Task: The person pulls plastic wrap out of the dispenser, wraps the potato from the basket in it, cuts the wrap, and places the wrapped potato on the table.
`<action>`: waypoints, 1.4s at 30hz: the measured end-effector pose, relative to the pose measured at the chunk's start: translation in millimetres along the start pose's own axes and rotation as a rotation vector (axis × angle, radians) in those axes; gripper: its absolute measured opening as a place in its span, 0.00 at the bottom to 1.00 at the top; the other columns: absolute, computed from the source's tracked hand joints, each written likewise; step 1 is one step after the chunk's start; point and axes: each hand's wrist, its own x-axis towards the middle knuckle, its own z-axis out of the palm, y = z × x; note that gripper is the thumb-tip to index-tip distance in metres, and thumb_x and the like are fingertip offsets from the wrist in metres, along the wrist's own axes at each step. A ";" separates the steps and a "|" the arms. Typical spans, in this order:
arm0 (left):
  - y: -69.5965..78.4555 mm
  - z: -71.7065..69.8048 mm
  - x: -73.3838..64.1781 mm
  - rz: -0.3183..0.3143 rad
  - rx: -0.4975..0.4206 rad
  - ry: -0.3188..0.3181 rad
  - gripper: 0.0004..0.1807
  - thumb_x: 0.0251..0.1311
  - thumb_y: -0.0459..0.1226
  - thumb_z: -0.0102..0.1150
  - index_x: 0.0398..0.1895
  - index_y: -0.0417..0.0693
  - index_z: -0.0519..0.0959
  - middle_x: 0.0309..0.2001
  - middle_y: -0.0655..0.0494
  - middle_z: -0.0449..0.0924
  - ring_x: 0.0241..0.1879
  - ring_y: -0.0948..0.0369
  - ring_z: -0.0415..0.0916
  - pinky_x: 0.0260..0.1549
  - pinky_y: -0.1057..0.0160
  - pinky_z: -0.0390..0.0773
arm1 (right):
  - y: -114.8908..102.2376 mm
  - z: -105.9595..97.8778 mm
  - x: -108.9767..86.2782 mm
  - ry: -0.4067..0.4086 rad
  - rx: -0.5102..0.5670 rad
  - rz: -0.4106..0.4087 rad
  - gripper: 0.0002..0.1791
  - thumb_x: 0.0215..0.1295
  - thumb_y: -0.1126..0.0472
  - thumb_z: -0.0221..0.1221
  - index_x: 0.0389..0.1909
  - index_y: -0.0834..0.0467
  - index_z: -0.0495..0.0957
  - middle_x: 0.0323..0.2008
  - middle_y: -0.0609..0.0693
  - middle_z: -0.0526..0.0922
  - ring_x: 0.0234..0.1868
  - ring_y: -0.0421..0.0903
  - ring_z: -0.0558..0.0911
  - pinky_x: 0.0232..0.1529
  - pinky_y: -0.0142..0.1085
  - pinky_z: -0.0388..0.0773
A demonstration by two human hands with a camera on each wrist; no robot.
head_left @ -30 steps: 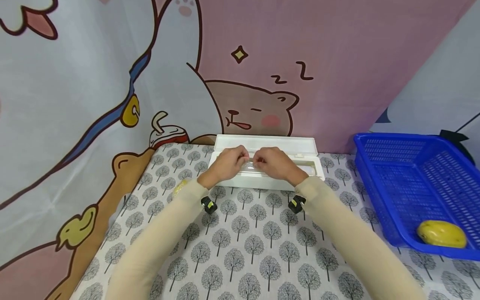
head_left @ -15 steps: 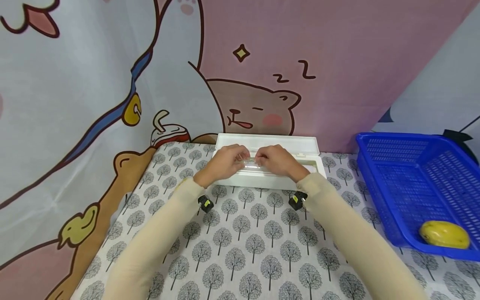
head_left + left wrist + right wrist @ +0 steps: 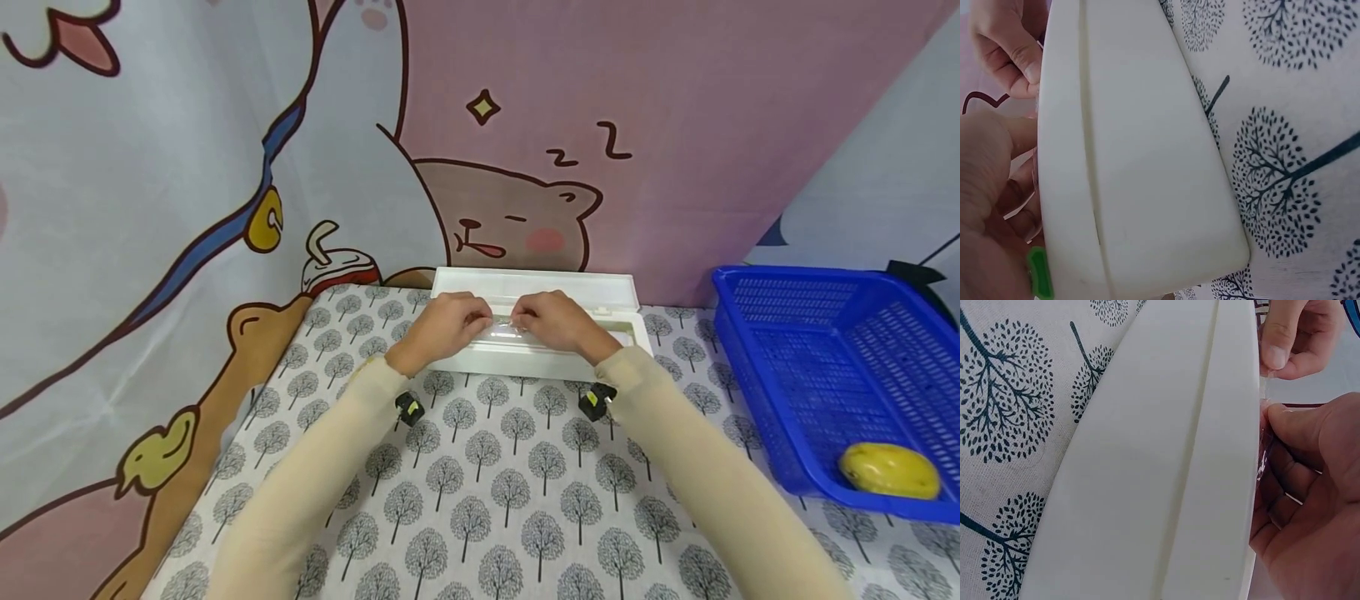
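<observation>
A long white box (image 3: 495, 362) lies at the back of the table, its lid (image 3: 540, 287) raised behind it. It looks like a cling film dispenser. Clear plastic film (image 3: 501, 331) stretches between my hands over the box opening. My left hand (image 3: 441, 327) pinches the film's edge with thumb and fingers. Close beside it, my right hand (image 3: 557, 322) pinches the same film. Both wrist views look along the box's front wall (image 3: 1141, 150), which hides part of the fingers. In the right wrist view a shiny bit of film (image 3: 1264, 447) shows at my right fingers.
A blue plastic basket (image 3: 750, 400) stands at the right with a yellow fruit (image 3: 888, 471) in it. A small green piece (image 3: 1040, 273) sits at the box's edge. The tablecloth (image 3: 510, 492) has a tree print. A printed curtain hangs behind.
My left hand first moved slightly left with its fingers loosened, then closed to a pinch on the film again. The right hand stays nearly in place. The box has barely moved.
</observation>
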 end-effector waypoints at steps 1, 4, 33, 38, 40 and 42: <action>0.0 -0.3 -0.2 -0.004 -0.010 0.005 0.05 0.76 0.34 0.68 0.45 0.41 0.90 0.38 0.51 0.90 0.36 0.57 0.85 0.42 0.59 0.85 | 0.8 0.5 -0.2 0.002 0.001 -0.004 0.09 0.81 0.63 0.61 0.44 0.59 0.89 0.34 0.48 0.87 0.37 0.48 0.81 0.49 0.49 0.80; 0.8 -1.0 0.0 -0.033 -0.032 -0.007 0.06 0.78 0.34 0.66 0.45 0.41 0.90 0.39 0.51 0.90 0.35 0.58 0.83 0.41 0.59 0.84 | 3.2 2.1 -1.6 0.010 0.018 -0.024 0.07 0.81 0.63 0.62 0.45 0.59 0.88 0.34 0.49 0.87 0.36 0.48 0.81 0.46 0.48 0.80; 5.6 0.9 -3.9 -0.131 -0.150 0.016 0.08 0.83 0.33 0.57 0.45 0.41 0.85 0.38 0.52 0.84 0.34 0.58 0.77 0.42 0.57 0.83 | -0.8 3.5 -8.7 0.142 -0.149 -0.057 0.07 0.62 0.69 0.66 0.39 0.60 0.88 0.33 0.51 0.88 0.33 0.50 0.84 0.40 0.48 0.83; 5.7 1.3 -5.1 -0.121 -0.168 0.030 0.08 0.83 0.34 0.58 0.46 0.41 0.85 0.35 0.53 0.82 0.32 0.58 0.75 0.40 0.58 0.82 | 10.0 -2.1 -18.7 0.158 -0.155 -0.027 0.08 0.61 0.70 0.64 0.39 0.59 0.88 0.33 0.50 0.88 0.34 0.49 0.84 0.40 0.48 0.83; 6.0 1.0 -5.6 -0.117 -0.179 0.036 0.08 0.83 0.33 0.58 0.46 0.40 0.85 0.34 0.53 0.81 0.31 0.58 0.75 0.40 0.58 0.82 | 14.0 -4.7 -23.0 0.166 -0.150 -0.011 0.08 0.62 0.70 0.64 0.38 0.59 0.88 0.33 0.50 0.88 0.35 0.50 0.85 0.41 0.49 0.83; 5.9 0.7 -5.9 -0.116 -0.189 0.041 0.08 0.83 0.33 0.58 0.46 0.39 0.85 0.33 0.53 0.81 0.31 0.58 0.75 0.40 0.57 0.82 | 17.8 -7.1 -27.0 0.177 -0.144 0.000 0.07 0.64 0.70 0.64 0.38 0.58 0.89 0.33 0.49 0.89 0.35 0.50 0.85 0.42 0.50 0.83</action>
